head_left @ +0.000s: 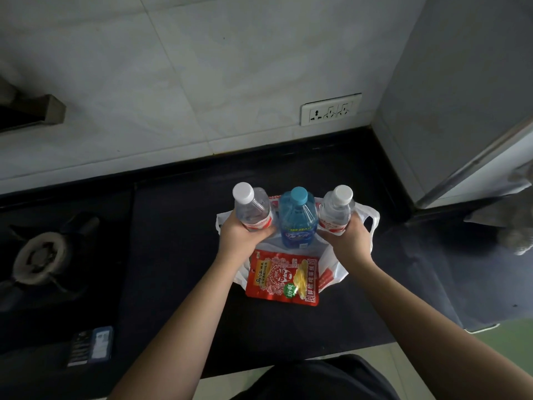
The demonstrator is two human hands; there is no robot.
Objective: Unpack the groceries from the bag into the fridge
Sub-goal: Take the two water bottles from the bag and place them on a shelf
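Observation:
A white plastic bag (366, 217) lies flattened on the black counter (178, 255). My left hand (239, 241) grips a clear water bottle (251, 206) with a white cap and red label. My right hand (352, 238) grips a second clear bottle (336, 209) of the same kind. Between them stands a blue-tinted bottle (297, 217) with a light blue cap, untouched. A red snack packet (284, 278) lies flat on the bag in front of the bottles. The grey fridge (461, 96) stands to the right, and its interior is not visible.
A gas burner (40, 258) sits on the hob at the left, with a small dark box (90, 346) near its front edge. A wall socket (330, 109) is on the tiled wall behind. A grey cloth (516, 238) lies at the far right.

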